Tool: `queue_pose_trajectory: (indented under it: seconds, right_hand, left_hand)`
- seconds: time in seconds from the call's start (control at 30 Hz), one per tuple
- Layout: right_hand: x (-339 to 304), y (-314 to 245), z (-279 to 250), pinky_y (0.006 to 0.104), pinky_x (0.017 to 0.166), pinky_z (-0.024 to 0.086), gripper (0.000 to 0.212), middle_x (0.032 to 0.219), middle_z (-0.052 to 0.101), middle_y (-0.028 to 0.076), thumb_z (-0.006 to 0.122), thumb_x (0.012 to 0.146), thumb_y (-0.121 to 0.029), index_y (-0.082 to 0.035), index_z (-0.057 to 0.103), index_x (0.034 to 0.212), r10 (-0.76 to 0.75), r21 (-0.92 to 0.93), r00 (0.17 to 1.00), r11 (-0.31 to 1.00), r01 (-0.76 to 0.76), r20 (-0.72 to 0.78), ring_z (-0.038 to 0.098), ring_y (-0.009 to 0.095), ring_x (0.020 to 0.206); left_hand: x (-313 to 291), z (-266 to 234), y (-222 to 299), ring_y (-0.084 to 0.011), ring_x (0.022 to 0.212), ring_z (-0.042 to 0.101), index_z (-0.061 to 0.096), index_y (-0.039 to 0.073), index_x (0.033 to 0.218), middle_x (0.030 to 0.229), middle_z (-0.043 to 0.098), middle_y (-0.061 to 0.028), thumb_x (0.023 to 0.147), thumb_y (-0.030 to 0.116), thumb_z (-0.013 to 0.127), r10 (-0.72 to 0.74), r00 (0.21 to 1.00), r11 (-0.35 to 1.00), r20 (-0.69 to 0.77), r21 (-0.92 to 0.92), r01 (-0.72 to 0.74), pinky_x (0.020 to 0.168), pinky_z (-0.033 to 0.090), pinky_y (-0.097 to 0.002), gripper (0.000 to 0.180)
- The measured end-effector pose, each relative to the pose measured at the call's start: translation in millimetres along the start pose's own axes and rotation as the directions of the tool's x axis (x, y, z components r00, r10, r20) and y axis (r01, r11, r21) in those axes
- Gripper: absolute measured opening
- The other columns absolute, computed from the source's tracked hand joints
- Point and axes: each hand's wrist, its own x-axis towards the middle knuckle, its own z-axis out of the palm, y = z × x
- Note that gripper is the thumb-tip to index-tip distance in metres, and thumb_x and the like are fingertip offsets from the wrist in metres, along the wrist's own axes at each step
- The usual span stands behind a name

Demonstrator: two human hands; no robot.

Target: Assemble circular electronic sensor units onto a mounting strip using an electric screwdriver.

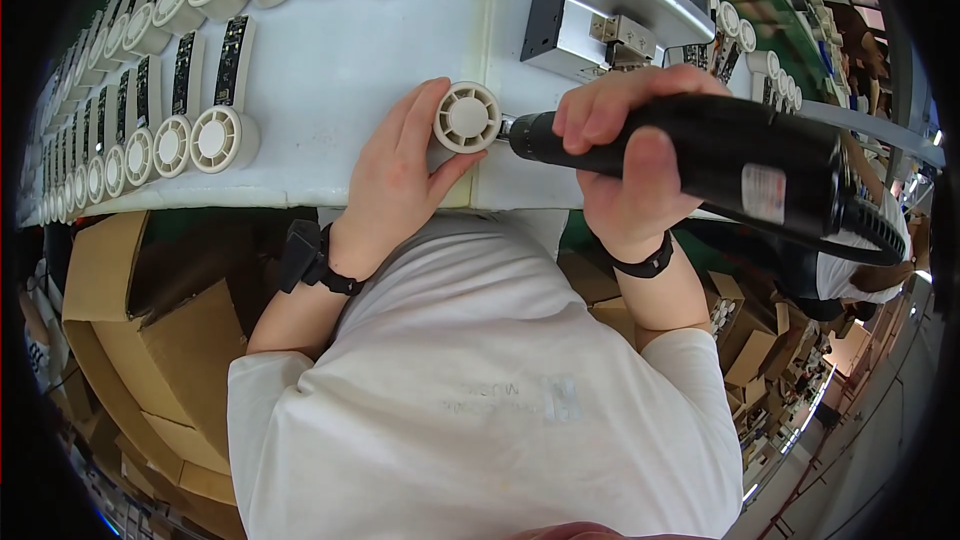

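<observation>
My left hand (400, 165) grips a white device with a round vented head (468, 117), its slotted face turned up, near the table's front edge. In my right hand (640, 155) is a black electric screwdriver (740, 160), held level with its tip pointing left. The bit meets the right side of the round head; whether it sits in a screw I cannot tell. My right fingers wrap the tool's body. The part of the device below its head is hidden by the head and my left hand.
Rows of similar white devices (222, 138) with exposed circuit boards line the white table (330, 50) at left. A silver and black machine (620, 15) stands at the back right. Open cardboard boxes (160, 340) lie below the table. Another person (865, 250) is at far right.
</observation>
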Motion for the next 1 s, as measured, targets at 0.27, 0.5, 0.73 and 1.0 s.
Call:
queue_pose_trajectory:
  seconds: [0.27,0.5,0.73,1.0]
  right_hand:
    - [-3,8,1,0.0336,0.058,0.047,0.041,0.071,0.053,0.008,0.067,0.084,-0.03,-0.007,0.04,0.105,-0.071,-0.155,0.99,0.984,0.089,0.118,0.051,0.017,0.06]
    - [-2,13,-1,0.0327,0.06,0.047,0.039,0.071,0.053,0.008,0.065,0.086,-0.028,-0.006,0.04,0.107,-0.169,-0.166,0.974,0.967,0.193,0.149,0.052,0.017,0.062]
    - [-11,-16,-9,0.0382,0.068,0.045,0.047,0.074,0.054,0.007,0.061,0.083,-0.03,-0.005,0.042,0.118,-0.119,0.166,0.97,0.974,0.156,-0.212,0.052,0.021,0.069]
    - [-59,-21,-142,0.0348,0.075,0.044,0.043,0.079,0.054,0.007,0.045,0.089,-0.043,-0.002,0.051,0.1,0.127,0.318,0.597,0.921,0.226,-0.792,0.051,0.02,0.075]
  left_hand:
    - [2,0,0,-0.036,0.099,0.056,0.043,0.0,0.124,0.114,0.055,-0.0188,0.074,0.014,0.074,-0.001,1.0,1.0,-0.003,-0.003,0.001,0.082,0.049,-0.0387,0.061]
    - [4,-3,2,-0.0366,0.1,0.055,0.044,0.0,0.123,0.114,0.054,-0.0189,0.074,0.014,0.073,0.025,0.999,0.999,0.02,0.032,-0.025,0.083,0.048,-0.0399,0.059]
    - [46,-41,22,-0.034,0.095,0.057,0.049,0.002,0.12,0.111,0.055,-0.0168,0.07,0.014,0.072,0.373,0.859,0.847,0.351,0.249,-0.469,0.078,0.049,-0.0381,0.056]
    - [21,-104,46,-0.0329,0.097,0.054,0.056,0.004,0.108,0.101,0.054,-0.0146,0.068,0.018,0.072,-0.118,0.783,0.943,0.611,0.317,-0.105,0.086,0.044,-0.0408,0.045]
